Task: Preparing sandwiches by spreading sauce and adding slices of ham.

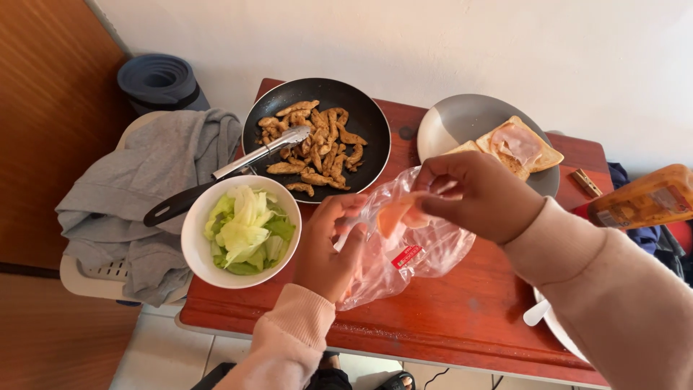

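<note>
My left hand (328, 249) grips the open mouth of a clear plastic bag (422, 253) above the red wooden table (447, 318). My right hand (476, 195) reaches into the bag and pinches a pale pink meat slice (393, 214). Behind them a grey plate (462, 119) holds toast slices (538, 155), one topped with a pink meat slice (516, 141). A white bowl of chopped lettuce (245, 227) stands just left of my left hand.
A black frying pan (368, 119) with browned meat strips and metal tongs (263, 152) sits at the back. Grey cloth (151, 180) drapes a white chair on the left. An orange sauce bottle (642, 198) lies at the right; a white dish edge (556, 325) shows below it.
</note>
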